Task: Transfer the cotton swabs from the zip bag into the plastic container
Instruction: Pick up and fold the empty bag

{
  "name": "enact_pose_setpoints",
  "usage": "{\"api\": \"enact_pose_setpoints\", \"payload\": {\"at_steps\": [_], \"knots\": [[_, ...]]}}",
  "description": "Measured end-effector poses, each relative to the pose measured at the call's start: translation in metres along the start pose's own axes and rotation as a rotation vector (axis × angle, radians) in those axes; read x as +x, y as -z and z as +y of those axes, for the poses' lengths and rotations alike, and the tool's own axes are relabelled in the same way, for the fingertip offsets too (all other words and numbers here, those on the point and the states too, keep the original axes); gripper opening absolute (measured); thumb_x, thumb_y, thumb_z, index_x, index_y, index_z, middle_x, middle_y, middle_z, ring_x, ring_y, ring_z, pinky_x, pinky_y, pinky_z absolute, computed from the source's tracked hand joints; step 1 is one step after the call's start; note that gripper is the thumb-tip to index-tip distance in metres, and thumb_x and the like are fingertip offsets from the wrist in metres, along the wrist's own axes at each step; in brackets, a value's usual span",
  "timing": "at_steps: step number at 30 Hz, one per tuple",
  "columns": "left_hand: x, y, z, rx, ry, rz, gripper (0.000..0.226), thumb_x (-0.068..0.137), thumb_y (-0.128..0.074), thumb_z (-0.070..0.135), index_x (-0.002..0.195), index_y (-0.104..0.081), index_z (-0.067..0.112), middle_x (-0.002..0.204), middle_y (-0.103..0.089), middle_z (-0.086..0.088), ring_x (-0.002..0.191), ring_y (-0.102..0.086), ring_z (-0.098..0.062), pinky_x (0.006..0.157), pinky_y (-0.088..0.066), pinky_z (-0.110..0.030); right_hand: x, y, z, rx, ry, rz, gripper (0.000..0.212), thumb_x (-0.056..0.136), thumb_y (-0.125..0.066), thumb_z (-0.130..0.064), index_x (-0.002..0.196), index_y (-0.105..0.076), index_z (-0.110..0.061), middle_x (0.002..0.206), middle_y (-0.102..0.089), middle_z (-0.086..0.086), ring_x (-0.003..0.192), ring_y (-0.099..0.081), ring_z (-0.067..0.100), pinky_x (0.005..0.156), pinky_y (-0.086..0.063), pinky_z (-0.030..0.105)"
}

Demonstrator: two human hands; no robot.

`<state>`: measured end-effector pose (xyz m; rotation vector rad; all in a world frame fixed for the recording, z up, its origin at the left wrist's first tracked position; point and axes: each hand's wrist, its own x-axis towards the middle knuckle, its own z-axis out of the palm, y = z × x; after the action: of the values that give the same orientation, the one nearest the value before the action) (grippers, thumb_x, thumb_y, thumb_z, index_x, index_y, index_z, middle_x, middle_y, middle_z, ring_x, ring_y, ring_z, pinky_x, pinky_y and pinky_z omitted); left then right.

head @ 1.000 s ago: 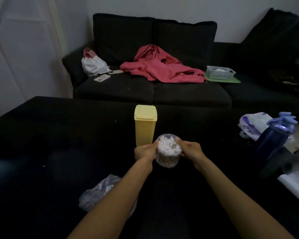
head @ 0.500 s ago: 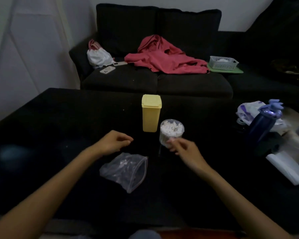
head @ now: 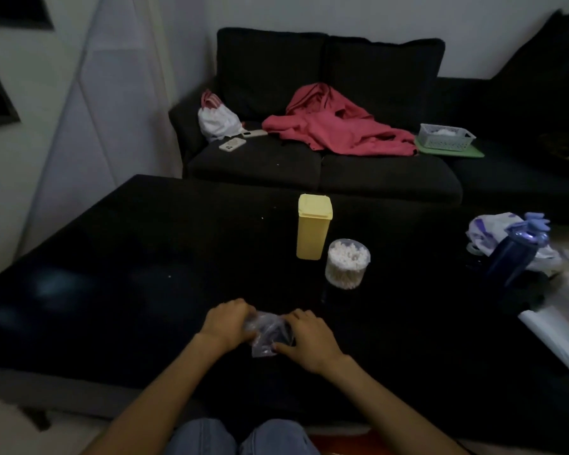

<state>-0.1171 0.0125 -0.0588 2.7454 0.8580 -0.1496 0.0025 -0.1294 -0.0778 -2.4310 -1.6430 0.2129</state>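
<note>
Head view: both hands, left [head: 225, 325] and right [head: 309, 338], fingers curled, crumple the clear crinkly zip bag [head: 267, 333]; the round clear container [head: 347, 263] brims with white swabs [head: 347, 254]

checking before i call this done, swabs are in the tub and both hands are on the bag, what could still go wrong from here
The clear container of cotton swabs stands with no lid visible, close beside the yellow box; a knock from a passing arm could likely tip it and scatter swabs on the dark table.

Left hand and right hand are crumpling the zip bag; whether it is empty cannot be told, so stray swabs might be lost inside.
</note>
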Motion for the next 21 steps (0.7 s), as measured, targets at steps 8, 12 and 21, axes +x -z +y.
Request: {"api": "enact_pose_setpoints", "payload": {"at_steps": [8,12,21], "knots": [[0.021,0.052,0.021,-1.023,0.414,-0.064,0.024,0.085,-0.068,0.029,0.096,-0.068,0.008,0.088,-0.068,-0.010,0.079,-0.065,-0.018,0.074,-0.053,-0.032,0.006,0.034,-0.010,0.817,0.016,0.226,0.051,0.097,-0.047,-0.032,0.146,-0.032,-0.025,0.139,-0.037,-0.021,0.128,-0.034,-0.010,0.097,-0.028,0.000],[0.031,0.084,0.043,-1.529,0.368,-0.191,0.025,0.093,-0.056,0.023,0.113,-0.060,0.009,0.102,-0.068,-0.011,0.094,-0.064,-0.021,0.078,-0.052,-0.033,0.018,0.056,0.007,0.441,0.112,0.467,0.047,0.097,-0.050,-0.028,0.142,-0.039,-0.020,0.143,-0.044,-0.006,0.129,-0.038,-0.001,0.105,-0.032,0.015],[0.068,0.114,0.065,-1.616,0.217,-0.084,0.030,0.085,-0.065,0.024,0.113,-0.061,0.015,0.105,-0.069,-0.008,0.098,-0.065,-0.019,0.077,-0.052,-0.031,0.062,0.117,0.042,0.783,0.058,0.455,0.045,0.093,-0.056,-0.024,0.137,-0.046,-0.022,0.118,-0.059,-0.013,0.106,-0.057,-0.005,0.088,-0.045,0.009]]}}
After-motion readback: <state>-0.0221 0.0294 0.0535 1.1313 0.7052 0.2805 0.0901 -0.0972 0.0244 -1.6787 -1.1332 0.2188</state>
